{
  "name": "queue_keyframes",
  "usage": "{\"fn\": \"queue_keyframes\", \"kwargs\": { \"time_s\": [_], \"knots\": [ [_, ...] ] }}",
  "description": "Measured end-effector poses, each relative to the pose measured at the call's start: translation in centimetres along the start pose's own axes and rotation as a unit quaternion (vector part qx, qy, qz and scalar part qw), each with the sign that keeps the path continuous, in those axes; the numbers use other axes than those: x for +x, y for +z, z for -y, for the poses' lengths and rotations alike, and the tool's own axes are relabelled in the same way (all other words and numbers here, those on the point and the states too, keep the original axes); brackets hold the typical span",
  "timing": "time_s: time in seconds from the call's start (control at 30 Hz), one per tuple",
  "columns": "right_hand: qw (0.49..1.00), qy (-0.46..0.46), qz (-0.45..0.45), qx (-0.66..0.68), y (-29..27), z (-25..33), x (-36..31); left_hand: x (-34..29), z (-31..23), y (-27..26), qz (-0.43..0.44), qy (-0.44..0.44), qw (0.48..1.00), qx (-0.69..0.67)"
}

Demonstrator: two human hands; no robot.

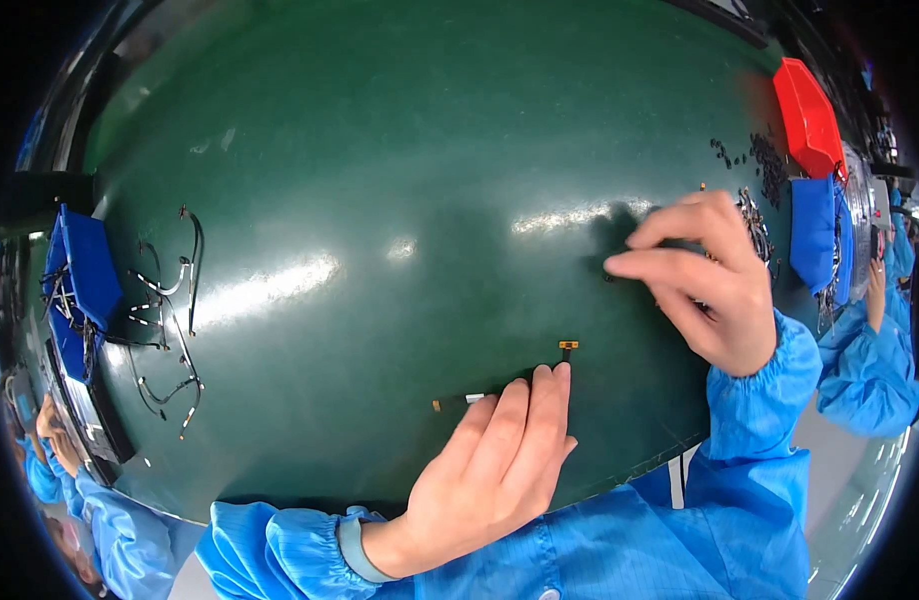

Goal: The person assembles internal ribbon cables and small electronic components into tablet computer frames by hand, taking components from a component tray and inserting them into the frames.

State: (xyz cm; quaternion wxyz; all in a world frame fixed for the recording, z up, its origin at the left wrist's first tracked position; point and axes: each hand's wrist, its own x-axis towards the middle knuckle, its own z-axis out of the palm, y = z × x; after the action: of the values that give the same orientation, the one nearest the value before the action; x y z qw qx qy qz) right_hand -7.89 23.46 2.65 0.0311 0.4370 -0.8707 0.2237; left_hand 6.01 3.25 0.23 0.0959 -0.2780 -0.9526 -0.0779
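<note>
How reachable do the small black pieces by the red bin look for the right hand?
Probably yes: the right hand is close to the small black pieces, which lie uncovered beside the red bin.

you are in what looks like an electronics assembly workshop: the broad green worktop carries loose thin cables and a scatter of tiny black parts, with blue bins holding more cables at either side and a red bin on the right. your blue work coat matches the blue sleeves of co-workers nearby on both sides, and a small gold-coloured connector shows just beyond your left hand.
</note>
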Motion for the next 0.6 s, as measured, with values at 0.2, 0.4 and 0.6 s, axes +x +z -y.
{"fn": "queue_keyframes", "kwargs": {
  "time_s": [0.2, 0.4, 0.6],
  "knots": [
    [0.997, -0.076, 0.020, 0.011, 1.1, -1.7, 0.0, 0.0, 0.1, 0.5, -0.018, -0.007, 1.000, 0.024],
    [0.995, -0.089, -0.032, -0.020, 1.8, -0.9, -0.3, 0.0, 0.3, 0.6, -0.025, -0.009, 0.999, 0.025],
    [0.990, -0.127, 0.039, -0.049, 0.7, -1.4, 0.6, 0.0, 0.2, 0.6, -0.032, -0.006, 0.999, 0.023]
  ]
}}
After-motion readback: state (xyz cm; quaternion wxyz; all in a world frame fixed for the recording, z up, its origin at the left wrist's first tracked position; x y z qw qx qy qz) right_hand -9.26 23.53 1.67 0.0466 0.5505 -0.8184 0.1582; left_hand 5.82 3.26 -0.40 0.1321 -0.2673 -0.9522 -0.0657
